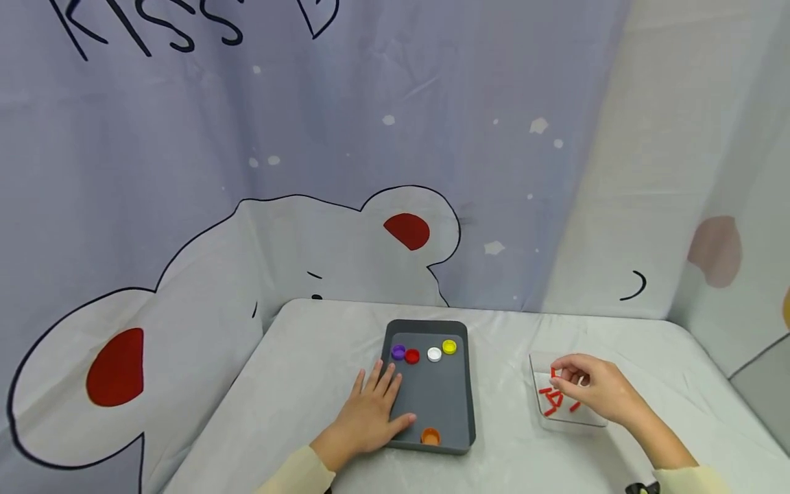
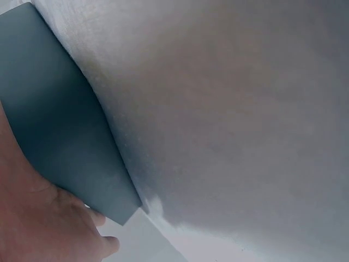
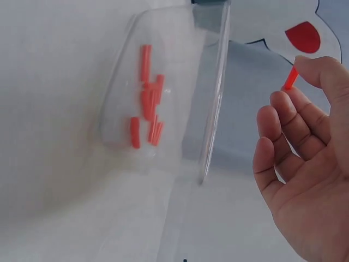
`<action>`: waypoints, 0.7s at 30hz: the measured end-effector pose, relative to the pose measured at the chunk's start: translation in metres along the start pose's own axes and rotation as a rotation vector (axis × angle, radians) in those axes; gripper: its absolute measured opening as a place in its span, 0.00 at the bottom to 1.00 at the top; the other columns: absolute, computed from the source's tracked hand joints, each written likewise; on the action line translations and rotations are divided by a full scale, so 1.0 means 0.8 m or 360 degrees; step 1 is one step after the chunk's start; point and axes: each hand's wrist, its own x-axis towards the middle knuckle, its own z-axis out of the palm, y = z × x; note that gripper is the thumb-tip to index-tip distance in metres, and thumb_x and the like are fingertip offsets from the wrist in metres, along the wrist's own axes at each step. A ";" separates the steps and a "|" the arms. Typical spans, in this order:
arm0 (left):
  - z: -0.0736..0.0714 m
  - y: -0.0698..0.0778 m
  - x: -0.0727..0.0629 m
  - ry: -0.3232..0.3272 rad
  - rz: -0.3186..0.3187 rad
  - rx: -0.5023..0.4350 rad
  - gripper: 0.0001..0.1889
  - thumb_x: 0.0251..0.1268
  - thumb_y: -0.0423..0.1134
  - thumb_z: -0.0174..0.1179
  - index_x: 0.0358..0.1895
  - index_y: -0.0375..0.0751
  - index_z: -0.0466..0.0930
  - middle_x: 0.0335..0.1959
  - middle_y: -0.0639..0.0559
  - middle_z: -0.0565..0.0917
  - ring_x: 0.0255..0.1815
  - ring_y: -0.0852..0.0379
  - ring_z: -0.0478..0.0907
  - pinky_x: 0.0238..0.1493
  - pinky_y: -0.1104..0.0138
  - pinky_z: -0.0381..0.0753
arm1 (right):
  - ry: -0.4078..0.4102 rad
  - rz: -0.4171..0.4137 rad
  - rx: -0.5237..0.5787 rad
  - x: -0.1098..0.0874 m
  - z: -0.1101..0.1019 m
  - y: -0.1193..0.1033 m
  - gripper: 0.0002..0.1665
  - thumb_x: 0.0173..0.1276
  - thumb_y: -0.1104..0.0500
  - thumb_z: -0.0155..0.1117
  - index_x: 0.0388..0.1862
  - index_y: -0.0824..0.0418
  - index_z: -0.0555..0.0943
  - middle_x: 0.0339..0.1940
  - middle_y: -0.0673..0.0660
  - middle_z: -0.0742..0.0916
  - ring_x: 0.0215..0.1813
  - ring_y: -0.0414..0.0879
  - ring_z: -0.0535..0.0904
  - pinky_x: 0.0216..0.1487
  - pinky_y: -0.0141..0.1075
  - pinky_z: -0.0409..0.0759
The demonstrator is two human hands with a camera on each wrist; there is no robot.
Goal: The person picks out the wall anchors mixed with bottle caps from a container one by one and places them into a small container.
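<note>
Between thumb and fingertip, my right hand (image 1: pixel 595 385) pinches a small red stick (image 3: pixel 290 78) above a clear plastic box (image 1: pixel 532 374). Several more red sticks (image 3: pixel 147 103) lie loose inside that box. My left hand (image 1: pixel 368 415) rests with spread, straight fingers on the left edge of a dark grey tray (image 1: pixel 432 401). Along the tray's far part sit small round caps: a purple cap (image 1: pixel 398 352), a red cap (image 1: pixel 412 356), a white cap (image 1: pixel 435 355) and a yellow cap (image 1: pixel 449 346). An orange cap (image 1: pixel 431 436) is at the near end, by the left thumb.
A white cloth (image 1: pixel 503 439) covers the table under the tray and box. Behind it hangs a printed curtain (image 1: pixel 345 123) with a bear drawing, and the curtain goes on along the right side.
</note>
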 end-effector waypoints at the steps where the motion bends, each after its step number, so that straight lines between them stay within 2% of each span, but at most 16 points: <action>1: 0.000 0.000 0.000 -0.0003 -0.0002 0.0004 0.44 0.74 0.72 0.40 0.80 0.41 0.59 0.82 0.44 0.54 0.84 0.40 0.40 0.78 0.38 0.42 | 0.0004 -0.0006 -0.0001 -0.002 -0.001 0.002 0.09 0.62 0.61 0.76 0.40 0.55 0.86 0.26 0.36 0.81 0.29 0.31 0.76 0.32 0.29 0.76; 5: 0.000 0.001 0.000 -0.0015 -0.0009 -0.0006 0.45 0.73 0.72 0.39 0.80 0.42 0.58 0.82 0.44 0.54 0.84 0.41 0.40 0.78 0.39 0.42 | 0.0027 -0.0009 -0.0006 -0.009 -0.003 0.012 0.10 0.60 0.63 0.76 0.41 0.57 0.86 0.26 0.36 0.81 0.29 0.31 0.75 0.31 0.29 0.76; 14: 0.000 0.003 -0.003 -0.0010 0.0001 -0.0017 0.45 0.73 0.72 0.40 0.79 0.41 0.59 0.82 0.44 0.55 0.84 0.41 0.42 0.78 0.39 0.42 | 0.0055 0.0107 -0.0044 -0.026 -0.010 0.034 0.11 0.59 0.63 0.77 0.41 0.59 0.87 0.26 0.37 0.81 0.28 0.30 0.74 0.30 0.29 0.76; 21: 0.004 0.000 -0.002 -0.0002 0.0002 -0.0031 0.44 0.73 0.71 0.41 0.79 0.40 0.60 0.82 0.43 0.55 0.84 0.40 0.42 0.78 0.38 0.42 | 0.0005 0.0178 -0.0088 -0.031 -0.014 0.041 0.12 0.61 0.61 0.76 0.44 0.61 0.87 0.28 0.40 0.81 0.29 0.29 0.74 0.31 0.30 0.77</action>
